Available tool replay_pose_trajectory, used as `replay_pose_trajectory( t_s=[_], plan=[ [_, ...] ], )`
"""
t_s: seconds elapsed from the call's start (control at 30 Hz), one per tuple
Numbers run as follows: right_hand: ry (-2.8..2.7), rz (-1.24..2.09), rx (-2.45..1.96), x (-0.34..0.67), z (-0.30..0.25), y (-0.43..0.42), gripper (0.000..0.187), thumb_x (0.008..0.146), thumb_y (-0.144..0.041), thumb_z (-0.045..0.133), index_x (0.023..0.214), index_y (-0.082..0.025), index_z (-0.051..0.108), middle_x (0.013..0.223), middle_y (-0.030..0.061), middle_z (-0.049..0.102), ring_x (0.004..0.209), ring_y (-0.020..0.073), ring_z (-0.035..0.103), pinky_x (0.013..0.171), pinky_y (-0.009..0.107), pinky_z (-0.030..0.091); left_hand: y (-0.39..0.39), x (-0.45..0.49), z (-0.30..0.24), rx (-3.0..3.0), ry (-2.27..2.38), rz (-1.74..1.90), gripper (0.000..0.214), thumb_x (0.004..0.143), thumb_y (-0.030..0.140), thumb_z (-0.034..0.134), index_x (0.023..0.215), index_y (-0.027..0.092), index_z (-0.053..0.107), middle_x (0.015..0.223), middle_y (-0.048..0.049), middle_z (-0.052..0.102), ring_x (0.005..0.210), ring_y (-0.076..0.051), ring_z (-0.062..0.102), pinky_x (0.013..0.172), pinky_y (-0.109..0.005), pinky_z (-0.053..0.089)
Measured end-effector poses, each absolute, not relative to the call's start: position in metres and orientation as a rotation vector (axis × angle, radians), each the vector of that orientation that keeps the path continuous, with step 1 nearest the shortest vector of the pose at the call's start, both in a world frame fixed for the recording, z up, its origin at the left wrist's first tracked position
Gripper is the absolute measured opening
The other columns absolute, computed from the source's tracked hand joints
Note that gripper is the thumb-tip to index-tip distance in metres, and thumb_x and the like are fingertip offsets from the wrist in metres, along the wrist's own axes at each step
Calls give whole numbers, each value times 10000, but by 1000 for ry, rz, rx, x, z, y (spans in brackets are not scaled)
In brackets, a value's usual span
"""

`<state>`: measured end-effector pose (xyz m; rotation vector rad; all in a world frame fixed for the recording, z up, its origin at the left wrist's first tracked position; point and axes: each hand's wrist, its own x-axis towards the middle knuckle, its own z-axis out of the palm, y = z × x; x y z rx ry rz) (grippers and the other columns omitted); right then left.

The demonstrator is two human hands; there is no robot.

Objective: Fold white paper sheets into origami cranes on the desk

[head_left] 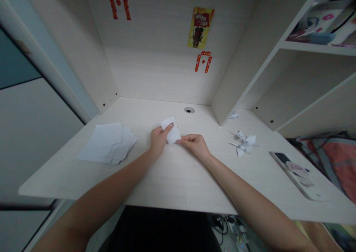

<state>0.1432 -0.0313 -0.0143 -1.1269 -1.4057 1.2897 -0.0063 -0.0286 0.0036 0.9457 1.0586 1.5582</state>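
A small folded piece of white paper [174, 133] is held just above the middle of the desk. My left hand [160, 138] grips its left side, the thumb lying across the front and the fingers behind. At the lower right corner of the paper, my right hand [194, 143] pinches the edge between thumb and fingertips. Left of my hands lies a loose stack of white paper sheets [107, 144]. Several folded white paper figures, seemingly origami cranes [243, 142], are clustered on the desk to the right.
A phone [297, 176] in a decorated case lies near the right edge of the desk [172, 185]. A round cable hole [189, 110] sits at the back. An upright divider [241, 70] stands right of centre, and red and grey fabric [330, 159] is at far right.
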Motion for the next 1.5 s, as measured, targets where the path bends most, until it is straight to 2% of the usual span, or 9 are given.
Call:
replay_pose_trajectory(
  t_s=[0.27,0.5,0.67,0.8,0.93,1.03,1.13,1.33,1.5],
  plan=[
    [-1506,1201,-1189,146,-14,-30,320,584,-437,730,681,-135,698,611,35,661,463,87,459,450,222,302,-28,-7,4,939,1070,1582,379,651,439,688,792,88,694,740,-78,693,625,-154,615,570,-247,463],
    [-1635,1160,-1156,147,-19,-27,312,678,-457,648,713,-150,687,665,36,671,538,118,525,506,231,373,-25,-8,2,936,1087,1622,339,656,420,691,748,94,689,675,-53,674,575,-134,592,545,-236,460],
    [-1617,846,-1109,146,-7,-34,329,738,-435,608,957,-194,656,900,55,683,699,157,593,623,268,457,-27,-9,3,1033,1087,1543,346,671,415,683,803,95,701,727,-71,688,622,-154,611,581,-257,476],
    [-1743,615,-999,144,1,-44,302,742,-390,637,996,-226,628,958,59,657,780,175,597,718,312,480,-27,-7,-3,1111,1095,1408,370,659,426,688,818,92,706,762,-78,692,658,-167,614,580,-252,464],
    [-1866,495,-1019,145,-1,-46,295,777,-374,609,1045,-251,636,1005,73,632,822,191,588,704,322,490,-25,-7,-7,1117,1053,1323,395,665,460,671,801,90,695,746,-72,682,657,-164,605,586,-251,463],
    [-1819,506,-1082,145,-4,-42,318,768,-405,611,1040,-243,645,994,76,624,789,186,589,632,303,498,-26,-8,-3,1079,1032,1258,418,682,498,640,758,89,677,697,-65,664,632,-154,595,600,-258,479],
    [-1770,557,-1123,146,-5,-38,372,737,-439,633,1047,-235,644,971,74,628,758,179,590,616,300,503,-28,-9,4,1081,942,1195,432,700,501,620,847,98,672,762,-73,673,697,-166,614,662,-277,499],
    [-1706,653,-1146,146,-7,-36,453,670,-441,691,1069,-238,629,989,67,654,779,189,605,707,343,518,-27,-9,3,1267,825,1159,426,716,396,639,1071,159,630,963,-75,676,893,-203,619,742,-276,487],
    [-1692,839,-1034,145,-7,-36,395,741,-400,631,1099,-237,600,1059,67,653,829,185,633,794,350,506,-22,-9,-1,1236,904,1242,455,680,362,671,1072,137,617,970,-88,684,838,-183,630,744,-274,480]
  ],
)
